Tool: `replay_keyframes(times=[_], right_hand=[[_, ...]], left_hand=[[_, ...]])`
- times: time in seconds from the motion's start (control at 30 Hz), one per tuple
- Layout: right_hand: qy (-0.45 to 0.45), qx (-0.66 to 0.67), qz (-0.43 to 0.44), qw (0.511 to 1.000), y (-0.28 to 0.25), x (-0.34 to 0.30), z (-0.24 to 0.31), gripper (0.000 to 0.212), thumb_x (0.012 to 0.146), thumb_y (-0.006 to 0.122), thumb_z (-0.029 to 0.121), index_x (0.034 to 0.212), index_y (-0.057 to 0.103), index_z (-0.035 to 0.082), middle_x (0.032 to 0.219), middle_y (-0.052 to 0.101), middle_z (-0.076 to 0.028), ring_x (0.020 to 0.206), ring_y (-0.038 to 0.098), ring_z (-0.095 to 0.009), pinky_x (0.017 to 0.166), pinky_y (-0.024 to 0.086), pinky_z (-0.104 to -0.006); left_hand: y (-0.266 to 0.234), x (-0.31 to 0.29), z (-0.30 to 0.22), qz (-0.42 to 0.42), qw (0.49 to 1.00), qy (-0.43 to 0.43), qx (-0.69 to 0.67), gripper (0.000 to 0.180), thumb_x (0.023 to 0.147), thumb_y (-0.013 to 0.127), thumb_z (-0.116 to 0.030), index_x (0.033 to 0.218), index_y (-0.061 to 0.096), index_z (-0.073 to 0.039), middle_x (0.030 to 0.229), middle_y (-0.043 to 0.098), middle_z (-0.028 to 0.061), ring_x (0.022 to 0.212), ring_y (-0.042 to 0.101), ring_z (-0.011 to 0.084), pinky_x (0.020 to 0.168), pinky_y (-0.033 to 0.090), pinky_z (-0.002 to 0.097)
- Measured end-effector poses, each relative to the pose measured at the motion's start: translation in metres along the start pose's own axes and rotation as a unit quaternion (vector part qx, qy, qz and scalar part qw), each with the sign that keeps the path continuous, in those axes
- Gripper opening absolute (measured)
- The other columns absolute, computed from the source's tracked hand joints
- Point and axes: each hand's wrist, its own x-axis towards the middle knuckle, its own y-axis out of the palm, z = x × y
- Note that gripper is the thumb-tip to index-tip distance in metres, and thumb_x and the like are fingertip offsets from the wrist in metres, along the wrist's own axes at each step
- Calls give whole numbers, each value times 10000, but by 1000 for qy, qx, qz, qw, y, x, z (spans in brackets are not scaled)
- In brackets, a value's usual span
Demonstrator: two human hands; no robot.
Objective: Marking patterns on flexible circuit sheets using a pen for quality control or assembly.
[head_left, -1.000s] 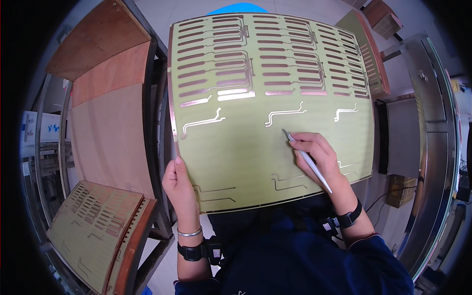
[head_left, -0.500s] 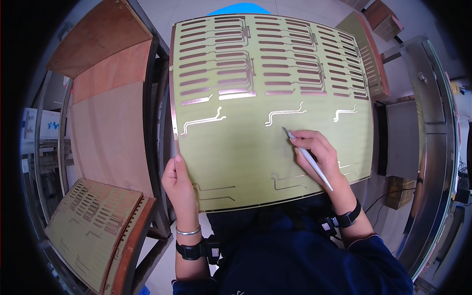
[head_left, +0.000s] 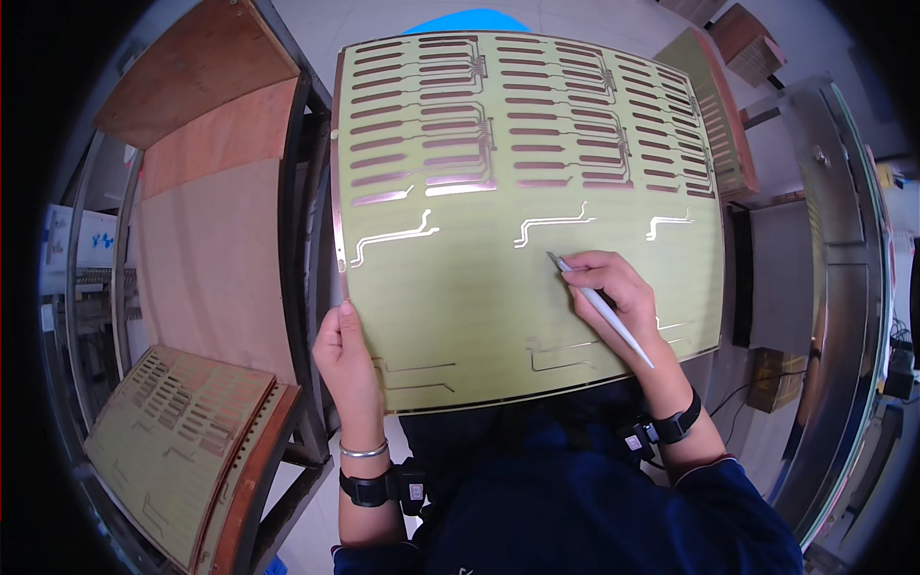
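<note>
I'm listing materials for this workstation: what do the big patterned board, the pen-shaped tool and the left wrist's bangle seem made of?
Board: perhaps fibreglass laminate, smooth yellow-green, with coppery strips that glint like metal.
Pen-shaped tool: smooth, pale grey; metal or plastic, I can't tell.
Bangle: probably polished metal, silvery with bright highlights.

Navy shirt (head_left: 594, 508), pale cuff trim (head_left: 707, 467); silver bangle (head_left: 364, 450), left arm; 2 black straps (head_left: 366, 490), boxy modules (head_left: 413, 476), white labels (head_left: 416, 492).

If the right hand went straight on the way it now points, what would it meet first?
Following the slim tool in the right hand, probably the shiny middle line on the board; whether the tip touches the board is unclear.
</note>
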Motion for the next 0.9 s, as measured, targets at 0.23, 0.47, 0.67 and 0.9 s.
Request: replay_keyframes(times=[0.23, 0.47, 0.67, 0.9], right_hand=[[-35, -47, -8, 998, 4, -3, -3, 210, 714, 679, -61, 884, 641, 56, 949, 628, -83, 809, 637, -229, 685, 528, -295], [-48, -43, -9, 998, 5, -1, -3, 223, 705, 683, -56, 896, 631, 48, 941, 629, -86, 822, 628, -240, 694, 526, -304], [-76, -27, 31, 996, 4, 6, 3, 237, 684, 686, -60, 888, 637, 50, 921, 640, -84, 815, 624, -224, 696, 521, -301], [-92, -36, 50, 994, 6, 9, 3, 252, 667, 688, -63, 884, 638, 54, 930, 642, -79, 812, 619, -222, 690, 518, -309]], left_hand=[[-3, 1, 4, 4, 1000, -3, -8, 307, 986, 443, -223, 902, 610, 20, 791, 604, 0, 696, 507, 37, 654, 416, 194], [-1, 1, 3, -6, 1000, -3, -18, 317, 986, 443, -235, 900, 614, 18, 785, 603, -3, 695, 510, 34, 654, 418, 197], [-4, 1, 4, 3, 1000, -2, 5, 326, 987, 443, -240, 877, 614, 15, 765, 595, -9, 682, 496, 29, 638, 405, 193], [-1, 0, 3, -6, 1000, 6, 9, 327, 987, 440, -235, 851, 607, 11, 749, 585, -14, 669, 481, 26, 628, 397, 188]])
